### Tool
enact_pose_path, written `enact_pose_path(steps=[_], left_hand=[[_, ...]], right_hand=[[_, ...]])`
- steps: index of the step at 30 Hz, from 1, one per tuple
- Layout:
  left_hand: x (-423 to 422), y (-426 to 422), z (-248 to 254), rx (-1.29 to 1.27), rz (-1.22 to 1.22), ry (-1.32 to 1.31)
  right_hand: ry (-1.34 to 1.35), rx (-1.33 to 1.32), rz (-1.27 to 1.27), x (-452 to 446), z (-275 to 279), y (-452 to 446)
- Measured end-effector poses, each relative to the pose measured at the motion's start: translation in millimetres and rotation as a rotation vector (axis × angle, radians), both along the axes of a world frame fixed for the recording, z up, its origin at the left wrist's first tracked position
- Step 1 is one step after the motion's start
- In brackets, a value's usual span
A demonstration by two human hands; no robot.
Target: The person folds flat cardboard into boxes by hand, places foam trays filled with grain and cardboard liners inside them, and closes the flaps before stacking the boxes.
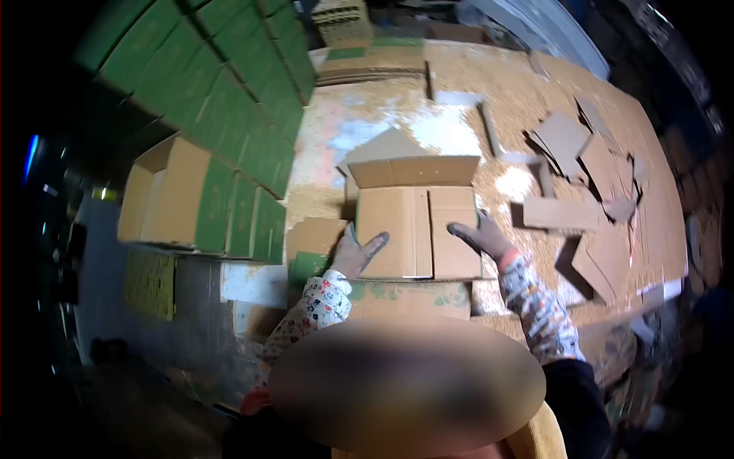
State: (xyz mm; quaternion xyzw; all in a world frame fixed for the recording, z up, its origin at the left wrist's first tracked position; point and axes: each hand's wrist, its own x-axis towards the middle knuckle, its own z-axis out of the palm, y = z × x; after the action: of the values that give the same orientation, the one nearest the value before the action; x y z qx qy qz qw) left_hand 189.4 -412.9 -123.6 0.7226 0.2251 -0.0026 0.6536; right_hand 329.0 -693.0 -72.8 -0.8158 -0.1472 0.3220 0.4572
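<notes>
A cardboard box (394, 222) sits in front of me with its two side flaps folded inward, a narrow seam between them. Its far flap (417, 171) stands up, while the near flap (410, 298), marked with green print, hangs toward me. At the box's left side is my gloved left hand (359, 251), thumb over the left flap. My gloved right hand (485, 236) grips the opposite side, its thumb on the right flap. The other fingers are mostly hidden along the box's sides.
Green boxes (222, 107) are stacked in a tall wall at the left. Below them stands an open brown box (164, 195). Torn cardboard pieces (604, 164) lie on the right of the work surface (497, 73). Flat cardboard sheets (371, 73) are piled at the back.
</notes>
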Motion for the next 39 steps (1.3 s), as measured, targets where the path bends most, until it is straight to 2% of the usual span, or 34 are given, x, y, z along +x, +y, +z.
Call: enact_pose_path(steps=[2,3,4,6,8,9,10,11,12,13,14,15,17,18,19,21,24,25,26,27,28,29,30,31,33,35,37,38,39], left_hand=[[-7.6,9.0,-10.9,-0.261,0.055,-0.222],[-10.4,21.2,-1.8,-0.182,-0.012,-0.118],[-6.5,31.3,-14.2,0.335,0.001,0.109],[-19.9,27.4,40.2,-0.682,0.323,-0.132],[-63.9,63.1,90.4,-0.718,0.215,-0.369],[-95.9,88.4,113.2,-0.820,0.015,-0.491],[-123.3,103.8,144.4,-0.223,0.176,-0.708],[-142.5,135.7,166.6,0.166,0.242,-0.892],[-161.6,167.6,188.6,0.720,0.467,-0.978],[-180.9,199.4,210.7,1.127,0.785,-0.992],[-183.5,221.4,221.7,0.827,1.133,-1.008],[-192.2,290.1,205.7,0.973,1.273,-0.987],[-191.6,383.4,161.1,0.217,1.423,-0.712],[-183.9,401.9,133.7,0.417,1.294,-0.715],[-173.5,418.3,106.0,0.612,1.160,-0.722],[-148.9,427.2,98.9,0.551,1.359,-0.879],[-157.4,415.6,100.6,0.427,1.297,-0.764],[-155.6,421.2,106.0,0.410,1.274,-0.756],[-145.8,423.4,95.1,0.509,1.375,-0.646],[-140.5,426.6,87.7,0.332,1.347,-0.758],[-153.6,416.8,100.1,0.532,1.263,-0.802],[-121.3,482.0,-7.2,0.250,1.060,-1.133],[-133.7,449.1,36.7,0.474,1.210,-0.884],[-136.9,439.0,48.2,0.460,1.228,-0.843],[-136.7,438.7,56.6,0.371,1.198,-0.890],[-139.8,430.7,61.5,0.308,1.185,-0.916],[-141.0,426.8,59.1,0.244,1.166,-0.932],[-142.6,424.7,58.9,0.199,1.156,-0.952],[-144.0,424.9,60.0,0.146,1.146,-0.974]], right_hand=[[-0.062,0.218,-0.116,-31.5,23.0,7.7],[-0.060,0.344,-0.163,-47.9,31.6,12.3],[0.208,0.519,-0.245,-53.6,21.8,13.0],[0.232,0.517,-0.365,-58.9,-9.4,-0.2],[0.129,0.586,-0.463,-76.6,12.1,4.2],[0.043,0.614,-0.492,-85.2,31.0,11.5],[-0.070,0.636,-0.503,-93.2,54.1,25.2],[-0.197,0.657,-0.505,-99.9,79.9,42.3],[-0.339,0.667,-0.484,-108.5,105.5,63.4],[-0.486,0.672,-0.452,-118.1,128.4,87.7],[-0.644,0.655,-0.403,-127.7,146.2,115.8],[-0.824,0.607,-0.348,-136.9,159.8,145.9],[-1.173,0.391,-0.236,-151.9,167.6,216.1],[-1.207,0.334,-0.211,-149.9,158.3,249.6],[-0.802,0.813,-0.196,-97.0,108.6,262.2],[-0.411,0.963,-0.115,-123.3,104.1,343.3],[-0.670,0.937,-0.137,-156.9,98.6,373.9],[-0.584,1.008,-0.203,-143.0,83.2,363.4],[-0.500,1.082,-0.271,-130.4,69.5,353.6],[0.081,1.207,-0.328,-119.7,69.9,326.5],[0.068,1.270,-0.267,-103.0,43.4,299.2],[-0.332,1.055,-0.118,-118.1,61.0,310.3],[-0.830,0.746,-0.061,-133.6,79.6,322.2],[-1.234,0.541,-0.085,-148.8,98.4,334.3],[-1.029,0.680,-0.018,-134.8,94.6,333.7],[-0.712,0.669,0.053,-138.7,126.2,339.8],[-0.956,0.607,0.305,-123.2,154.1,360.7],[-0.245,0.673,0.075,-136.7,180.1,377.4],[-0.244,0.780,0.149,-147.4,198.0,395.0]])
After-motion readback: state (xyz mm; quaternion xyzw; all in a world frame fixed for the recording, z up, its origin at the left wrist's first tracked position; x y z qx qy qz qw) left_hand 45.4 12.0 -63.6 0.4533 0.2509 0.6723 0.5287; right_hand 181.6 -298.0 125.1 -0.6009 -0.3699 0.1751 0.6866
